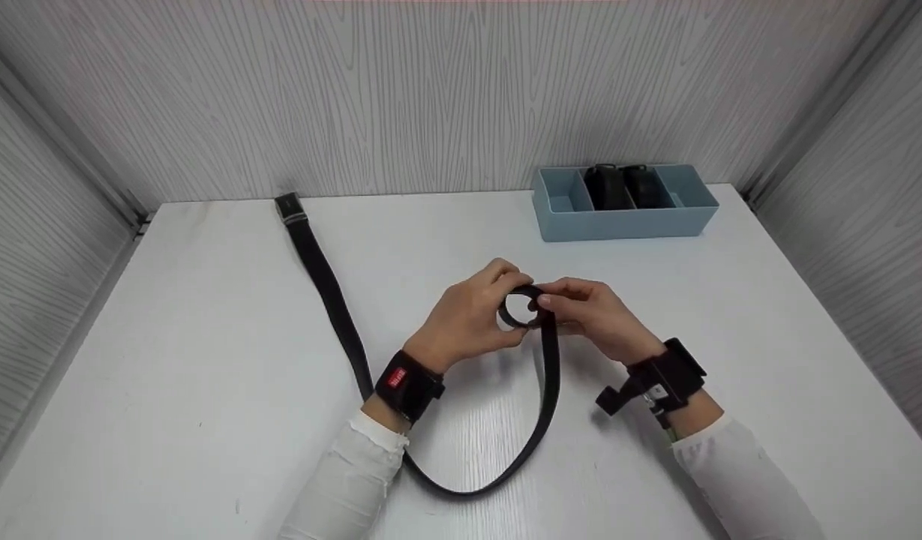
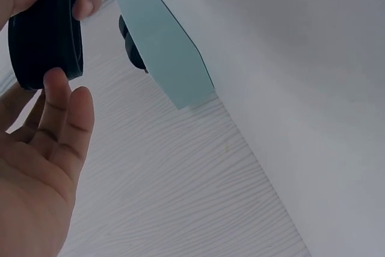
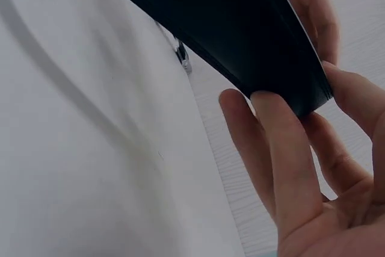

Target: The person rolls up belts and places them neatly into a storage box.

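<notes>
A long black belt (image 1: pixel 552 375) lies partly on the white table, its buckle (image 1: pixel 288 206) at the far left. The other end is rolled into an open ring (image 2: pixel 45 34), held up between both hands. My left hand (image 1: pixel 472 319) grips the ring from the left, thumb below and fingers over the top. From the right, my right hand (image 1: pixel 599 319) pinches the strap where it leaves the ring. In the right wrist view the strap (image 3: pixel 240 34) runs between the thumb and fingers. Below the hands the strap hangs in a wide loop and passes under the left wrist.
At the back right of the table (image 1: pixel 205 337) stands a light blue divided box (image 1: pixel 626 225). Two rolled black belts, one (image 1: pixel 609 187) beside the other (image 1: pixel 643 187), sit in its middle compartments. Wood-grain panels (image 1: pixel 430 97) close off the back and both sides.
</notes>
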`<control>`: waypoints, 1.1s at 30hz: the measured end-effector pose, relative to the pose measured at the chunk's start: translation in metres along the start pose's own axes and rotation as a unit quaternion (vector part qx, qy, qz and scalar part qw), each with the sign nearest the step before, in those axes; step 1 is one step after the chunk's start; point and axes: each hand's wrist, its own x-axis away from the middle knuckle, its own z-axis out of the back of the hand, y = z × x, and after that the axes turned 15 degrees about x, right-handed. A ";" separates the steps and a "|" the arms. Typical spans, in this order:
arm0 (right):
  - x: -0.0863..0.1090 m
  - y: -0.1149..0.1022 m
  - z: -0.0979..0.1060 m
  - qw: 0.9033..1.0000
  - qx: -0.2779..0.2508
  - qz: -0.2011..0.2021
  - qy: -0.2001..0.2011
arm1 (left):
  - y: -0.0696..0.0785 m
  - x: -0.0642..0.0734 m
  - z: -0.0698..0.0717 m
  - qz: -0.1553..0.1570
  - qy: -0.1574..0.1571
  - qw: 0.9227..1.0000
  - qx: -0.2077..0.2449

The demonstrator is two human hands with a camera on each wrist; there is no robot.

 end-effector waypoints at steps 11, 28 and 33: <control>0.000 0.001 -0.012 0.996 -0.057 0.047 0.040 | 0.002 -0.002 0.001 0.027 0.036 0.998 -0.034; -0.001 0.001 -0.001 1.000 0.014 0.019 0.021 | 0.001 0.000 -0.001 -0.003 -0.012 1.000 -0.028; -0.001 0.001 0.001 0.999 -0.006 0.018 0.026 | 0.000 0.000 0.004 0.000 0.032 0.998 -0.059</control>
